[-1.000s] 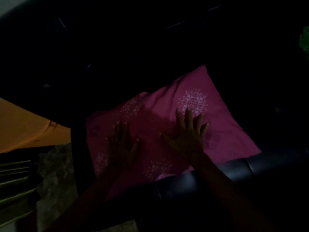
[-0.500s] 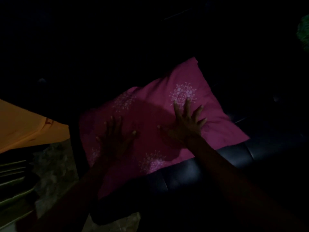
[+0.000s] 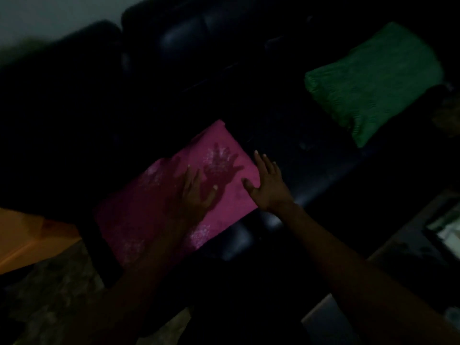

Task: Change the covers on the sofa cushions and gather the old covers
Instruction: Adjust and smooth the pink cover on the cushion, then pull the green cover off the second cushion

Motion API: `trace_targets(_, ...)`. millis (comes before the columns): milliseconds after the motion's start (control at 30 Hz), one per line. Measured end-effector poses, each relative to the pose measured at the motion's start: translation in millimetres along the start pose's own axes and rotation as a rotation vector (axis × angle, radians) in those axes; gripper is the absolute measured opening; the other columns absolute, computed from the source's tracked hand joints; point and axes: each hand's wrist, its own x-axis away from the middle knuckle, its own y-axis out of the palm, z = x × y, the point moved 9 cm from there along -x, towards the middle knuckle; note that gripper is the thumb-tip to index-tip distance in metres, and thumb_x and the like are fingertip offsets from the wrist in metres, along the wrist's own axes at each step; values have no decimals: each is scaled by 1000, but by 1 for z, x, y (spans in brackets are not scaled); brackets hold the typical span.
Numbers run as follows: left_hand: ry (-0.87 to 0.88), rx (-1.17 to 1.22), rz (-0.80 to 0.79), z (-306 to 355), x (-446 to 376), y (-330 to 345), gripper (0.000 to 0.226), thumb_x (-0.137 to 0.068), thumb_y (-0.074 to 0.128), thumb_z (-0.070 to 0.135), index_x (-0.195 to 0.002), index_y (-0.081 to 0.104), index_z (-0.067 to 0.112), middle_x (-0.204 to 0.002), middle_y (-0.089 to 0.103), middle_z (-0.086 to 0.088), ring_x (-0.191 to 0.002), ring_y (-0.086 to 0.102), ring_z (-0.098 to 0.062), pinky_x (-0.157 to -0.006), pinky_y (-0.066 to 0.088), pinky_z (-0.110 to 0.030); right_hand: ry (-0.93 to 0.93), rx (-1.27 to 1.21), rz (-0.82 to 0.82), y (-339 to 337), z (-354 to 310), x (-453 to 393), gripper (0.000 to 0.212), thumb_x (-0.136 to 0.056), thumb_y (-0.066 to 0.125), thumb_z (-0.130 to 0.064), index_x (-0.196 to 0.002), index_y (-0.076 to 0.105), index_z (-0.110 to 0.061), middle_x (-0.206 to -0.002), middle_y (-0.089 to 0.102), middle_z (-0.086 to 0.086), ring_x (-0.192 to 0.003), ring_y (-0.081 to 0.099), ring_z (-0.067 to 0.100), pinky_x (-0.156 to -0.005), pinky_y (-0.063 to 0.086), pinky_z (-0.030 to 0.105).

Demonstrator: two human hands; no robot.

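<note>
Two bare arms reach out from the bottom of the dim view toward a dark sofa. The left hand lies flat on a pink cushion, fingers straight and a little spread, holding nothing. The right hand is flat too, fingers straight, at the pink cushion's right edge, with its thumb on the pink cloth and its fingers over the sofa seat; I cannot tell if they touch it. The pink cushion has pale round patterns and sits on the seat at the sofa's left end. Farther back and to the right, a green cushion rests on the sofa, well apart from the pink one. An orange thing shows at the left edge.
</note>
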Motion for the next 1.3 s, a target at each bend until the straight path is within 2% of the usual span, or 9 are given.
trace_targets(33,-42,49,-106,25,0,0,75,-98,53,55,-158,27,18,-167,12,-8,-153,16,-25,-124,15,-40,27,-30,30,-19,4,12,100,-83,34,-75,-163,2,-25,-170,13,7,-157,7,30,-128,4,44)
trace_targets(100,-48,35,-232,76,-4,1,78,-99,47,55,-161,10,25,-169,-3,1,-154,5,-21,-125,7,-43,78,-80,100,-56,16,35,97,-87,45,-70,-163,3,-26,-169,16,12,-156,11,34,-126,9,44)
trace_targets(200,64,-18,-286,130,-16,5,78,-100,39,60,-161,4,27,-168,-9,2,-154,1,-19,-125,5,-47,152,-105,228,-110,44,67,88,-97,60,-47,-163,7,-24,-164,24,20,-152,19,39,-124,20,50)
trace_targets(367,191,-26,-358,221,-37,35,78,-100,44,58,-161,8,25,-168,-10,1,-155,5,-22,-124,14,-48,297,-153,330,-169,119,112,84,-99,59,-42,-164,9,-21,-158,30,24,-145,31,42,-119,28,45)
trace_targets(567,251,-87,-438,325,-59,114,76,-98,49,54,-160,18,23,-169,2,-2,-152,18,-31,-123,19,-47,423,-277,342,-214,223,138,83,-100,59,-40,-163,8,-24,-154,36,25,-136,44,43,-109,39,45)
trace_targets(833,353,-131,-551,447,-81,205,72,-100,49,50,-160,19,21,-168,0,1,-152,18,-26,-122,25,-43,477,-348,305,-280,332,137,83,-100,58,-38,-163,7,-22,-159,30,23,-141,40,42,-114,39,46)
trace_targets(1100,504,-251,-594,565,-142,266,69,-101,49,46,-158,22,19,-167,6,-5,-151,19,-28,-122,24,-44,548,-442,384,-357,413,126,82,-100,58,-34,-163,8,-22,-156,35,21,-136,46,40,-112,43,46)
trace_targets(1200,552,-288,-608,599,-169,292,68,-100,53,41,-157,25,17,-166,12,-5,-149,24,-28,-122,24,-41,575,-485,403,-379,444,113,82,-99,60,-34,-162,8,-23,-158,34,20,-138,44,39,-113,42,44)
trace_targets(1300,598,-350,-613,631,-207,321,68,-100,54,39,-157,25,15,-167,10,-6,-150,22,-27,-122,21,-36,577,-518,426,-404,477,89,83,-99,60,-36,-162,9,-23,-157,35,20,-139,44,38,-113,41,44)
